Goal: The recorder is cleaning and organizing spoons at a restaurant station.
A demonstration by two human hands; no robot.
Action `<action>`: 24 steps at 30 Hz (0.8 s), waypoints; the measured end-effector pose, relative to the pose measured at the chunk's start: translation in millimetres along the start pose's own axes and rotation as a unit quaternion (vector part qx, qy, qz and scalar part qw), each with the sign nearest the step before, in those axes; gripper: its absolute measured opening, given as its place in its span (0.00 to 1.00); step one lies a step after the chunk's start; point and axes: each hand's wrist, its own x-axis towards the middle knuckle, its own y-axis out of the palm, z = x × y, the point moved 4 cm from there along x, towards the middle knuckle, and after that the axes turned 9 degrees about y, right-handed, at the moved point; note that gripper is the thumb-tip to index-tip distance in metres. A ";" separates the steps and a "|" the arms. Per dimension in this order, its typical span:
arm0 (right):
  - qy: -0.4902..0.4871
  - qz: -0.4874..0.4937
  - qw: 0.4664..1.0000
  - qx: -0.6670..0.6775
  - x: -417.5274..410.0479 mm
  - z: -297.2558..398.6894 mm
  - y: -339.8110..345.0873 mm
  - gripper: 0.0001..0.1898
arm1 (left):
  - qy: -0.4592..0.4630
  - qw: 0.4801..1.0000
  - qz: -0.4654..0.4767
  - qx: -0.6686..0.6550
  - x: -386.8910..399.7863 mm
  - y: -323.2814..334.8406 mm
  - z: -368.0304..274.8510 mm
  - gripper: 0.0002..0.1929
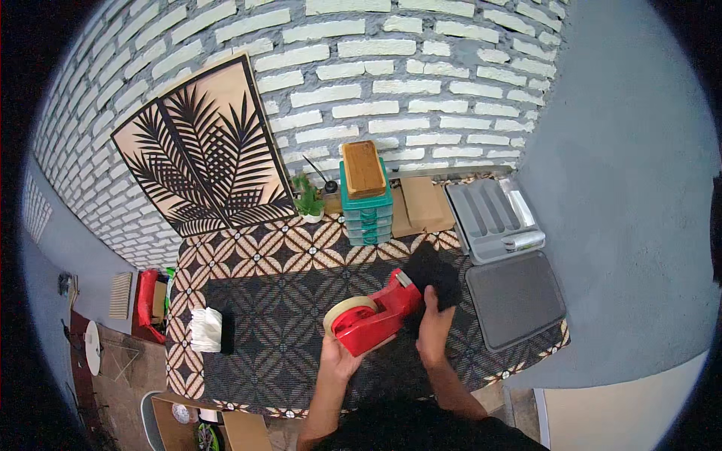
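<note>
A red tape dispenser (375,324) with a roll of cream-coloured tape (351,310) is held up over the table. My left hand (341,356) grips its lower left end from below. A black cloth (433,273) is in my right hand (436,332), against the dispenser's far right end, by the metal cutter. The dispenser hides part of my left fingers, and the cloth covers most of my right fingers.
The table has a patterned cloth (254,310). Behind stand a teal drawer unit (368,222) with a wooden tray (364,169), a potted plant (308,200) and cardboard boxes (422,203). A grey cutlery tray (479,211) and a dark tray (516,301) lie right, white tissues (206,330) left.
</note>
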 end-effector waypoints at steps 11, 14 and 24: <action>-0.506 0.280 0.745 -0.334 -76.2 -73.5 12.7 0.23 | 0.170 0.971 -0.056 0.160 23.9 -20.1 -7.5 0.27; -0.468 0.295 0.719 -0.422 -66.4 -77.0 18.9 0.23 | 0.128 0.988 -0.036 0.077 18.7 -34.8 -7.8 0.24; -0.485 0.397 0.690 -0.363 -75.7 -46.3 31.8 0.17 | 0.189 0.967 -0.025 0.167 20.0 -58.0 -15.1 0.23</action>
